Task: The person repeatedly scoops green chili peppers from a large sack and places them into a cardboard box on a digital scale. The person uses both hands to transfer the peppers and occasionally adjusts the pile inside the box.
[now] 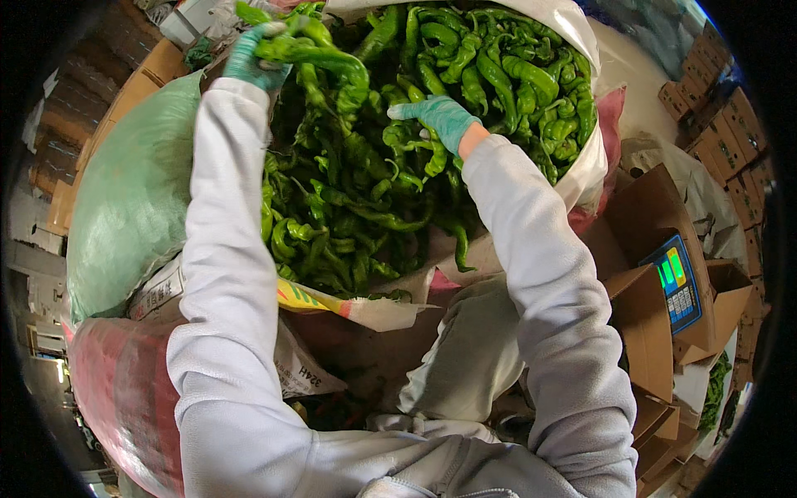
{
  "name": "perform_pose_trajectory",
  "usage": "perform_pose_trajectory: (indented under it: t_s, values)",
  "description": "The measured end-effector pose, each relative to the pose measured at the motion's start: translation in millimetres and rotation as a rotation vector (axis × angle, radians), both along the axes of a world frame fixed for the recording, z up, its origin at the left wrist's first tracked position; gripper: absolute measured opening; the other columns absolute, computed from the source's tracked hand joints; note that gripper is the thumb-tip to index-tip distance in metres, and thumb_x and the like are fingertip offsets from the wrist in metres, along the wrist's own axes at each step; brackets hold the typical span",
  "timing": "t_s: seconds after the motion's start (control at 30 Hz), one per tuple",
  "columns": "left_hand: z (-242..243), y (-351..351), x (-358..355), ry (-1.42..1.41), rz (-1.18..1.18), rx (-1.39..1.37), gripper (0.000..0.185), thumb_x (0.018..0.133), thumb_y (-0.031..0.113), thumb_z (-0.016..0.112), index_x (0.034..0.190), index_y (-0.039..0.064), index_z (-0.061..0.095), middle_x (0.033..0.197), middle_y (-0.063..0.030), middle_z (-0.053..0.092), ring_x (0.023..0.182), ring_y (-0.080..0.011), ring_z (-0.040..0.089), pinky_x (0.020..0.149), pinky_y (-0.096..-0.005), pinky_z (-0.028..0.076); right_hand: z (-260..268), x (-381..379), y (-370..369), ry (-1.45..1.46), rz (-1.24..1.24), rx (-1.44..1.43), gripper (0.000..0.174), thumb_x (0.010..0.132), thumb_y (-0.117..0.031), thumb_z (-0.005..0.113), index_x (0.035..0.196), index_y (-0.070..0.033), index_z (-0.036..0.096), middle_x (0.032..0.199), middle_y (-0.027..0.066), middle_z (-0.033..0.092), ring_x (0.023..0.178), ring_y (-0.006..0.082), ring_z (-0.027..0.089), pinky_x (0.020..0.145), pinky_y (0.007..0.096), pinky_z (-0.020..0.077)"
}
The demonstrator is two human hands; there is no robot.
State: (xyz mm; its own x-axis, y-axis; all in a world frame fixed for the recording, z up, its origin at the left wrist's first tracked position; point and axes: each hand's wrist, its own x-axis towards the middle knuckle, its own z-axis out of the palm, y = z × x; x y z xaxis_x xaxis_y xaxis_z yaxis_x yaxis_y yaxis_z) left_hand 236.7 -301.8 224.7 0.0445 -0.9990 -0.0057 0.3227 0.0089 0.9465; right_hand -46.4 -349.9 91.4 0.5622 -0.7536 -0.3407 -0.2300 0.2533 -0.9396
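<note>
A large heap of long, curled green peppers (361, 205) lies before me, partly inside a white woven sack (579, 37) with its mouth folded back. My left hand (255, 56), in a thin teal glove, grips several green peppers (311, 56) at the heap's upper left. My right hand (442, 118), gloved alike, rests on the middle of the heap with its thumb pointing left and its fingers curled over some peppers. Part of its fingers is hidden, so I cannot tell how firmly it holds them. A yellow printed sack edge (311, 299) borders the heap nearest me.
Full green (137, 199) and red (124, 398) sacks bulge at my left. At right, open cardboard boxes (641, 330) surround a scale with a lit display (675, 280). Stacked cartons (728, 137) stand farther right. My bent knee (467, 348) is below the heap.
</note>
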Motion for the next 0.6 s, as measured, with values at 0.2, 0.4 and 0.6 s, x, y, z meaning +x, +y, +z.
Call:
perform_pose_trajectory:
  t_s: [0.2, 0.4, 0.6]
  values:
    - [23.0, 36.2, 14.3, 0.049, -0.132, -0.151, 0.016, 0.085, 0.016, 0.057, 0.092, 0.001, 0.057, 0.073, -0.0109, 0.063, 0.062, -0.0201, 0.061, 0.058, -0.0303, 0.054, 21.0, 15.0, -1.0, 0.572, -0.025, -0.686, 0.066, 0.073, -0.053, 0.065, 0.114, -0.002, 0.057, 0.110, 0.0180, 0.062, 0.093, 0.0354, 0.062, 0.083, 0.0441, 0.0496]
    - [37.7, 95.7, -6.2, 0.330, -0.588, -0.094, 0.045, 0.089, 0.026, 0.049, 0.126, 0.000, 0.045, 0.064, -0.0020, 0.051, 0.061, -0.0185, 0.057, 0.063, -0.0342, 0.052, 56.4, -14.7, 13.7, -0.120, -0.245, -0.436, 0.031, 0.085, -0.023, 0.063, 0.097, 0.000, 0.047, 0.065, 0.0100, 0.053, 0.049, 0.0191, 0.055, 0.038, 0.0275, 0.0443]
    - [6.5, 66.1, -55.9, 0.173, -0.088, -0.084, 0.033, 0.083, 0.016, 0.057, 0.111, 0.002, 0.051, 0.084, -0.0111, 0.061, 0.068, -0.0193, 0.062, 0.052, -0.0308, 0.054, 58.4, 69.5, -23.4, 0.006, -0.258, -0.075, 0.060, 0.069, -0.047, 0.075, 0.102, 0.001, 0.063, 0.102, 0.0152, 0.064, 0.097, 0.0268, 0.060, 0.085, 0.0381, 0.0464]
